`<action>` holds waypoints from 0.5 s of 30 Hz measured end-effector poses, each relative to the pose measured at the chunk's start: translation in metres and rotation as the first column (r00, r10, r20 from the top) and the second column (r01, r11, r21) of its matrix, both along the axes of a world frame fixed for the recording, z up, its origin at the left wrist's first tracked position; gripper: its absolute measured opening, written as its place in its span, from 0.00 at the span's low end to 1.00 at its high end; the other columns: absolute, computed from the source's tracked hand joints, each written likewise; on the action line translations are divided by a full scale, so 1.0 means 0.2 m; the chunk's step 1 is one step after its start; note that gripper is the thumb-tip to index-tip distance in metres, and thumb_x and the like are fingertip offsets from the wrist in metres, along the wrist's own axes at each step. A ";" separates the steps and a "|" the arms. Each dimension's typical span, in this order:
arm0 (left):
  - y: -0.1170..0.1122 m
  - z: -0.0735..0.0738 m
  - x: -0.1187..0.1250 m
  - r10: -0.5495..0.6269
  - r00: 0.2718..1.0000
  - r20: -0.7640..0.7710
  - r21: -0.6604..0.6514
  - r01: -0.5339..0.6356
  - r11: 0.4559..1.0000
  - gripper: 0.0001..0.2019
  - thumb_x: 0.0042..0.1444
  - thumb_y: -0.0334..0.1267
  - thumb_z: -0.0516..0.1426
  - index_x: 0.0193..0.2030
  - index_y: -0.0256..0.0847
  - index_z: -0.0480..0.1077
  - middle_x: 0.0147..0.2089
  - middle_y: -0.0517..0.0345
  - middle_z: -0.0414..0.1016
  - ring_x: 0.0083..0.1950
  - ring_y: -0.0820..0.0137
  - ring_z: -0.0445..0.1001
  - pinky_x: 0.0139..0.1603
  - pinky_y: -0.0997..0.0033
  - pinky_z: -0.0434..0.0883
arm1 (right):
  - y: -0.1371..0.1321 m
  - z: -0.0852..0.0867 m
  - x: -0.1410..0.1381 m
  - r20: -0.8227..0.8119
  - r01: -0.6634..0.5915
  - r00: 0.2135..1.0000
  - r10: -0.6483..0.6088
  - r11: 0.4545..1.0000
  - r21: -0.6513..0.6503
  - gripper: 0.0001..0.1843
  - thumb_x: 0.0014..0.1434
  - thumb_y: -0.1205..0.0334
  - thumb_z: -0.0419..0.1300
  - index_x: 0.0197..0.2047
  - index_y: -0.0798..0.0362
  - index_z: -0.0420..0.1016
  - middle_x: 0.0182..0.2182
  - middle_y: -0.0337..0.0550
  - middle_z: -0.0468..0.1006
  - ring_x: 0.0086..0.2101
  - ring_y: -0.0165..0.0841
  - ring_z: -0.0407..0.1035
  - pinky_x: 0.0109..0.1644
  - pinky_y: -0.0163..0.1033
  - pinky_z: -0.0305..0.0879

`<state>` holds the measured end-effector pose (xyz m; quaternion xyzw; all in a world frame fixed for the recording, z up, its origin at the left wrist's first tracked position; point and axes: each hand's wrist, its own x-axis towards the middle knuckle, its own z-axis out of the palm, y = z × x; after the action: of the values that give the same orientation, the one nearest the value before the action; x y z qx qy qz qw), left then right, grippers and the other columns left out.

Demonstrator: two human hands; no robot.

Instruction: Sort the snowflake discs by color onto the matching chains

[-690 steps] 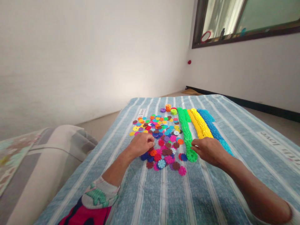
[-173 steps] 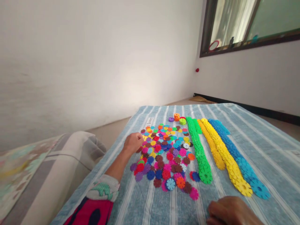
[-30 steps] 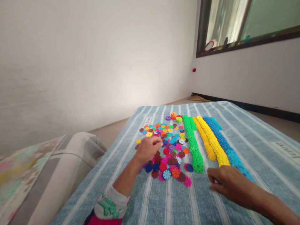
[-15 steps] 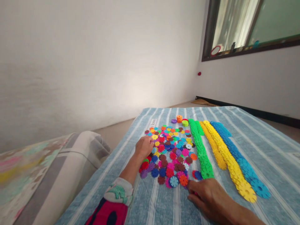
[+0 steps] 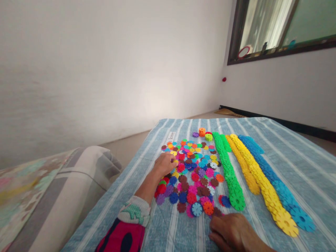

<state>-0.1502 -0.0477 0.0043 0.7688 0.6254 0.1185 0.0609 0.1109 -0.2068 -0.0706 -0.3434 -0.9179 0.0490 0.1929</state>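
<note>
Many colourful notched plastic discs (image 5: 193,187) lie scattered in a loose pile on a striped cloth. My left hand (image 5: 165,165) reaches into the left side of the pile, fingers curled together among the discs; whatever is between the fingertips is hidden. My right hand (image 5: 232,229) is closed at the near edge of the pile, its fingertips beside a brown disc (image 5: 217,212) and an orange disc (image 5: 208,208). I cannot make out what it holds. Just beyond it lies a long overlapping row of green discs (image 5: 228,168).
Right of the green row lie yellow rows (image 5: 262,182) and a blue row (image 5: 275,189). Small stacks, orange (image 5: 202,132), lime (image 5: 208,137) and purple (image 5: 195,134), stand at the back. The striped cloth (image 5: 136,175) drops off at the left beside a folded blanket (image 5: 86,175).
My left hand has shifted slightly right among the discs. My right hand has drawn a little nearer to me, uncovering a brown disc. The view has tilted slightly.
</note>
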 end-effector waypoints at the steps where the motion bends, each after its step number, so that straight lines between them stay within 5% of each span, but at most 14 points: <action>1: 0.00 0.00 0.00 0.000 1.000 0.009 0.002 0.000 1.000 0.05 0.49 0.38 0.59 0.28 0.40 0.75 0.33 0.56 0.74 0.38 0.68 0.71 0.40 0.72 0.65 | 0.00 0.00 0.00 -0.013 -0.002 1.000 0.002 1.000 0.004 0.05 0.55 0.65 0.54 0.28 0.50 0.63 0.22 0.35 0.77 0.20 0.26 0.70 0.23 0.35 0.47; 8: -0.02 0.02 0.01 0.025 0.986 0.165 0.060 -0.035 0.998 0.02 0.43 0.34 0.59 0.24 0.39 0.71 0.28 0.61 0.71 0.31 0.73 0.67 0.33 0.74 0.62 | -0.03 0.06 0.00 -0.049 0.027 0.998 -0.028 0.999 -0.020 0.07 0.57 0.66 0.53 0.27 0.50 0.63 0.21 0.35 0.76 0.20 0.27 0.69 0.24 0.34 0.49; 15: -0.09 0.11 0.09 -0.041 0.876 0.480 -0.022 0.059 0.998 0.08 0.44 0.39 0.57 0.21 0.37 0.69 0.20 0.64 0.66 0.25 0.75 0.63 0.26 0.76 0.60 | -0.04 0.14 0.02 -0.173 0.090 0.980 -0.102 0.993 -0.077 0.13 0.64 0.63 0.48 0.28 0.51 0.66 0.22 0.37 0.75 0.23 0.28 0.69 0.27 0.33 0.52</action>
<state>-0.1331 -0.0653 0.0266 0.7304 0.5727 0.2922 0.2306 0.1143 -0.2149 -0.0434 -0.3878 -0.8773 0.1013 0.2638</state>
